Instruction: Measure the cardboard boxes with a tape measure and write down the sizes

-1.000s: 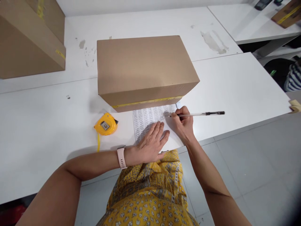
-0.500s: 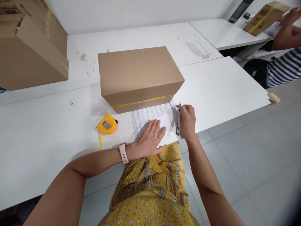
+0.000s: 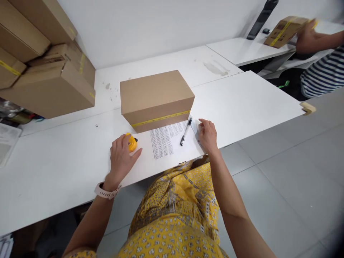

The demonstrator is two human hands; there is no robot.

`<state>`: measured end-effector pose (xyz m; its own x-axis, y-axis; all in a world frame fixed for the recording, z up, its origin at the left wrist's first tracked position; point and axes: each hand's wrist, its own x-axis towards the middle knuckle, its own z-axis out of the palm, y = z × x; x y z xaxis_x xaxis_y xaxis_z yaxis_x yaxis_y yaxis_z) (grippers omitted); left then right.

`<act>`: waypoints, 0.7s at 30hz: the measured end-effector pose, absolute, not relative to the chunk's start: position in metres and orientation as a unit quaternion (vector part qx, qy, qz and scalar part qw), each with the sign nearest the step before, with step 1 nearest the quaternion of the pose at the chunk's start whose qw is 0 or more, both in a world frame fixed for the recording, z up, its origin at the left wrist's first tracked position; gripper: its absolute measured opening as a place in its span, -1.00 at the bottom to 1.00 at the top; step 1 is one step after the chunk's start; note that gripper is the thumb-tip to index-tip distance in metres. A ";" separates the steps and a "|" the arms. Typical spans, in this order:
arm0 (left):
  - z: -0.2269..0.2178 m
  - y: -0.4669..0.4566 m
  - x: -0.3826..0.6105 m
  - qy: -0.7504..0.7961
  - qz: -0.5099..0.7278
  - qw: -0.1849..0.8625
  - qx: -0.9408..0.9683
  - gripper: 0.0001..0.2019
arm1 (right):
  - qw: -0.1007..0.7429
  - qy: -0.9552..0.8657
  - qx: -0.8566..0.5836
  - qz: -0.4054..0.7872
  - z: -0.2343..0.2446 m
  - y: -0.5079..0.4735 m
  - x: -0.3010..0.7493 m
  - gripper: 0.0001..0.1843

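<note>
On the white table lies a yellow tape measure (image 3: 132, 143). My left hand (image 3: 120, 154) reaches over it, fingers on its far left side and thumb spread apart from it. A sheet of paper (image 3: 176, 147) with columns of handwriting is in front of me, and a black-capped clear pen (image 3: 186, 132) rests slantwise on it. My right hand (image 3: 208, 135) sits at the sheet's right edge, fingers loosely bent and a little apart, with nothing seen in them. Just behind the sheet stands a closed cardboard box (image 3: 158, 93) with a yellow measuring strip along its front.
Several cardboard boxes (image 3: 61, 89) are stacked at the left against the wall. At the far right a person's hand (image 3: 306, 39) is by another box (image 3: 282, 32), near a dark bottle (image 3: 262, 19). The table (image 3: 242, 104) has a padded corner (image 3: 308, 108).
My left hand has moved off the paper leftward to the tape measure. The pen has left my right hand and lies on the paper. The view has shifted, showing more boxes at left.
</note>
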<state>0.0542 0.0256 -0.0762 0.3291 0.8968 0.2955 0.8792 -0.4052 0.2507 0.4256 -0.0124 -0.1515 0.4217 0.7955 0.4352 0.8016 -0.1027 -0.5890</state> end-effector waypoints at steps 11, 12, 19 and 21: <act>-0.038 0.015 0.062 0.476 0.319 0.569 0.590 -0.40 | 0.515 -0.498 -0.697 -0.036 -0.122 -0.023 0.395 -0.70; -0.030 0.012 0.067 0.441 0.317 0.613 0.574 -0.41 | 0.533 -0.508 -0.677 0.002 -0.112 -0.026 0.382 -0.71; 0.002 0.024 0.095 0.344 0.273 0.634 0.636 -0.49 | 0.478 -0.509 -0.485 0.526 -0.030 -0.031 0.314 -0.28; 0.009 0.033 0.097 0.323 0.257 0.626 0.662 -0.51 | 0.458 -0.519 -0.488 0.531 -0.017 -0.025 0.311 -0.28</act>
<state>0.0966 0.0328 0.0089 0.6595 0.7490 -0.0633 0.1047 -0.0081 0.9945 0.3114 -0.0255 -0.0173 -0.1024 0.9938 -0.0434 0.0195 -0.0417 -0.9989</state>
